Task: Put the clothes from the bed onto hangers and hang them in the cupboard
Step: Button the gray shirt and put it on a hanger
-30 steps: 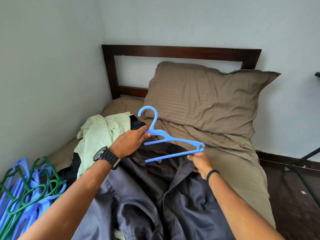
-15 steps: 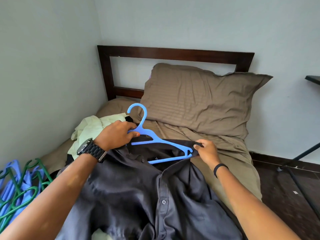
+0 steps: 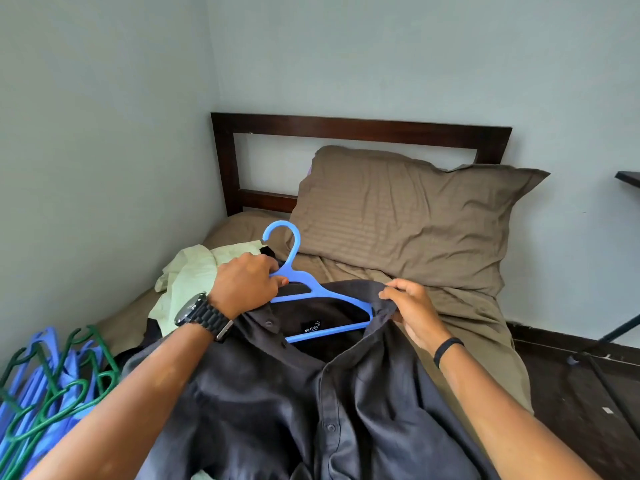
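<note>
Fingers of the left hand grip the blue hanger near its neck. The right hand pinches the collar of the dark grey shirt over the hanger's right end. The shirt lies on the bed, beside a pale green garment.

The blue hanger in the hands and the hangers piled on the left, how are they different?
The blue hanger is held up by the left hand; the pile of hangers lies untouched at the bed's edge. The blue hanger is partly inside the dark shirt, whose collar the right hand pinches; the pile carries no clothes. The held one is alone and blue; the pile mixes blue and green. All have curved hooks.
</note>
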The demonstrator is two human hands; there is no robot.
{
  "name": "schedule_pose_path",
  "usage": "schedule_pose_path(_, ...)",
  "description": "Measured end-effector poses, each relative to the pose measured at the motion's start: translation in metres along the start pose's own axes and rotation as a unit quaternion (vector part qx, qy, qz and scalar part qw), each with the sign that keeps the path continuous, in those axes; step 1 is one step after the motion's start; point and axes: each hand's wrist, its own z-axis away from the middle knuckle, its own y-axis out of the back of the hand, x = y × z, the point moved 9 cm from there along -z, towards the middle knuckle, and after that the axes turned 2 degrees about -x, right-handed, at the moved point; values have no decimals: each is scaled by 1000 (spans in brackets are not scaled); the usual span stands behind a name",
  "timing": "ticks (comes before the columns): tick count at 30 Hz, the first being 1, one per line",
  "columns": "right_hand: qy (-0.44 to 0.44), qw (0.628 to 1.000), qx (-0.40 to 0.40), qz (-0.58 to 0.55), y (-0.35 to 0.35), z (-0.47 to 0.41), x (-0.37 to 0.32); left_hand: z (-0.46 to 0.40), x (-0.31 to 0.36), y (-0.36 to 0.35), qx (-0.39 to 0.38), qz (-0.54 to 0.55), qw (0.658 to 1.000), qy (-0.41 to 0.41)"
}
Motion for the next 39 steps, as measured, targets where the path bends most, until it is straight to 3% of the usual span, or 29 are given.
schedule_pose_path(4,-39,989,-107,-90,-35,14,-10,-2,2,1,45,89,995,9)
schedule_pose_path(10,-5,975,-219,28,-91,38,-22,-12,16,-16,59,217,973,-51)
schedule_pose_path(12,16,971,-209,118,-101,35,-21,-19,16,-21,60,215,974,-48)
schedule_pose_path(16,31,960,-102,257,-90,17,-3,-38,3,-40,36,169,985,-7)
schedule_pose_path(19,-6,980,-50,194,-84,8,16,-50,-12,-61,-2,98,994,43)
schedule_pose_path(23,-92,989,-39,113,-91,1,45,-54,-22,-93,-37,59,996,61)
schedule_pose_path(28,-165,985,-48,25,-103,-5,76,-49,-21,-97,40,82,996,23)
schedule_pose_path(34,-207,973,-95,25,-116,-4,89,-43,-32,-139,-197,32,980,13)
schedule_pose_path(37,-194,977,-72,-44,-116,-9,85,-55,-27,-144,-208,92,974,-18)
schedule_pose_path(39,-181,976,-56,-107,-113,-12,78,-61,-23,-137,-159,94,982,-36)
